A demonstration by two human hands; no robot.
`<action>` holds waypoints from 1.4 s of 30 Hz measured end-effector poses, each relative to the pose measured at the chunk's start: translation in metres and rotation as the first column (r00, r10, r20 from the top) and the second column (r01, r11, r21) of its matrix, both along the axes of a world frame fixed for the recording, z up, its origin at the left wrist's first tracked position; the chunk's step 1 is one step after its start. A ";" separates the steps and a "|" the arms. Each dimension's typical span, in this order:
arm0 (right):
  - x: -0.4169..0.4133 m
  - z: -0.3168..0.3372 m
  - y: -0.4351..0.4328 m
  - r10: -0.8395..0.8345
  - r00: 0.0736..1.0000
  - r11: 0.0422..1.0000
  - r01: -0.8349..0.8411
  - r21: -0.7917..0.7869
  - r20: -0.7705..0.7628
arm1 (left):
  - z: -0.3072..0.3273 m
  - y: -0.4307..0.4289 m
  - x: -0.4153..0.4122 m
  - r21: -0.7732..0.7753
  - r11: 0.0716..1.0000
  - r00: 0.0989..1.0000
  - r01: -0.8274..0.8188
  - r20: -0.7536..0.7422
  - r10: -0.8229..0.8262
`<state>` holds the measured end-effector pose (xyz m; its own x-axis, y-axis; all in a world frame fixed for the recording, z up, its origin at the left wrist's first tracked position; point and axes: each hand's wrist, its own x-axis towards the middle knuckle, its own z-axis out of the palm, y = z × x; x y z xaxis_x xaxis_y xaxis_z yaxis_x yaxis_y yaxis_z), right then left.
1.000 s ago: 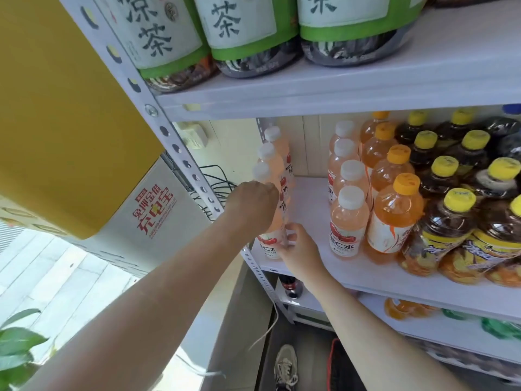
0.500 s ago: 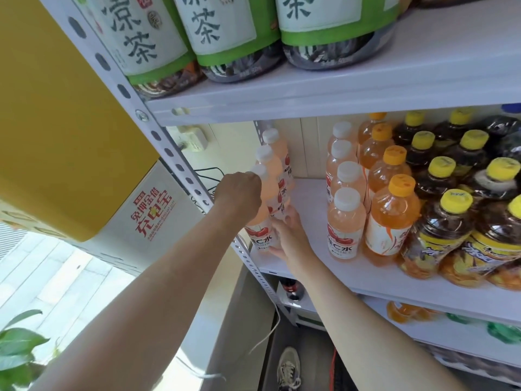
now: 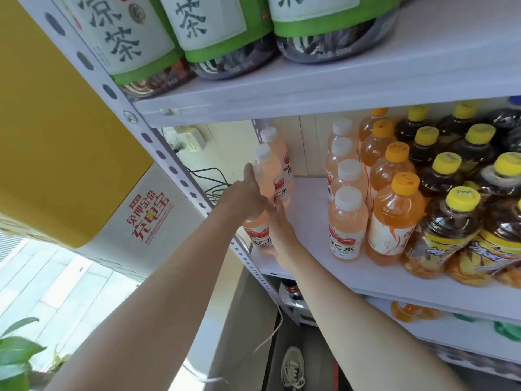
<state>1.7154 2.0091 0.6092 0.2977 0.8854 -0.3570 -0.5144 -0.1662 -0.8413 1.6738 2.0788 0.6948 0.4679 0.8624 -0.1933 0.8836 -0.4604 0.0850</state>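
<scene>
- The left hand (image 3: pixel 244 200) lies flat with fingers straight, covering the top of the front vitamin-C water bottle (image 3: pixel 258 238).
- That bottle stands upright at the left edge of the shelf (image 3: pixel 310 224), between both hands, and looks equally near to each.
- The right hand (image 3: pixel 282 232), fingers straight, presses the bottle's right side.

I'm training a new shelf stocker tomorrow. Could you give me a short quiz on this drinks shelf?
1. True or false: the pink bottle touched by the left hand and the right hand stands at the right end of the shelf.
2. What colour are the caps on the dark tea bottles? A white, B yellow, C green.
3. How many bottles are in the white-capped row beside the orange-capped bottles?
Key: 1 false, the pink bottle stands at the left end. 2 B. 3 four.
</scene>
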 end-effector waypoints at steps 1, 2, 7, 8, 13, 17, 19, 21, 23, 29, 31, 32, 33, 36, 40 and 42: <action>0.002 -0.001 -0.001 0.031 0.999 1.000 -0.031 -0.001 0.012 | -0.001 0.001 -0.001 0.002 1.000 1.000 -0.008 -0.002 0.008; 0.005 -0.002 -0.003 0.054 0.998 0.999 -0.054 0.002 0.039 | -0.003 0.002 -0.001 0.004 1.000 1.000 -0.012 -0.001 0.012; 0.018 0.001 -0.034 0.012 0.875 1.000 -0.011 -0.006 0.483 | -0.004 0.000 -0.002 0.045 0.999 0.999 0.027 -0.023 -0.026; 0.020 0.003 -0.046 0.007 0.828 1.000 0.000 -0.012 0.561 | -0.003 -0.002 -0.003 0.065 0.997 0.998 0.034 -0.047 -0.031; 0.033 0.013 -0.119 -0.177 0.623 0.982 0.162 0.096 0.762 | 0.012 -0.032 -0.002 0.377 0.914 0.988 0.153 -0.032 -0.152; 0.045 0.018 -0.156 -0.298 0.488 0.940 0.302 0.162 0.821 | 0.011 -0.077 0.026 0.194 0.855 0.715 0.481 0.478 -0.510; 0.048 0.018 -0.169 -0.310 0.485 0.931 0.331 0.157 0.818 | 0.004 -0.093 0.039 0.130 0.779 0.678 0.613 0.419 -0.604; 0.048 0.013 -0.180 -0.298 0.462 0.927 0.349 0.138 0.835 | -0.005 -0.098 0.044 0.153 0.754 0.698 0.639 0.297 -0.652; 0.046 0.006 -0.190 -0.287 0.467 0.920 0.378 0.105 0.836 | -0.007 -0.096 0.042 0.154 0.773 0.715 0.616 0.303 -0.630; 0.045 -0.003 -0.206 -0.276 0.820 0.936 0.348 -0.053 0.502 | -0.013 -0.101 0.006 0.186 0.789 0.730 0.585 0.303 -0.612; 0.043 -0.001 -0.211 -0.298 0.941 0.949 0.310 -0.061 0.159 | -0.016 -0.105 -0.008 0.209 0.834 0.763 0.511 0.338 -0.552; 0.042 -0.001 -0.213 -0.290 0.955 0.955 0.293 -0.050 0.067 | -0.016 -0.105 -0.013 0.224 0.859 0.774 0.461 0.372 -0.513; 0.040 -0.002 -0.216 -0.275 0.961 0.960 0.276 -0.047 0.023 | -0.015 -0.106 -0.017 0.251 0.878 0.773 0.408 0.416 -0.479; 0.037 -0.006 -0.223 -0.255 0.963 0.966 0.250 -0.063 -0.091 | -0.001 -0.104 -0.028 0.325 0.914 0.751 0.242 0.534 -0.389; 0.036 -0.009 -0.235 -0.143 0.942 0.981 0.175 0.082 -0.305 | 0.014 -0.112 -0.047 -0.079 0.992 0.623 0.096 0.782 0.002; 0.035 -0.002 -0.243 -0.117 0.963 0.971 0.163 0.178 -0.242 | 0.016 -0.124 -0.051 -0.258 0.958 0.517 0.124 0.841 0.160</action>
<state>1.7506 1.7664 0.6076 0.3543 0.8996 -0.2553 -0.7025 0.0759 -0.7076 1.6225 1.9550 0.7111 0.5127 0.8549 0.0788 0.3280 -0.2799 0.9023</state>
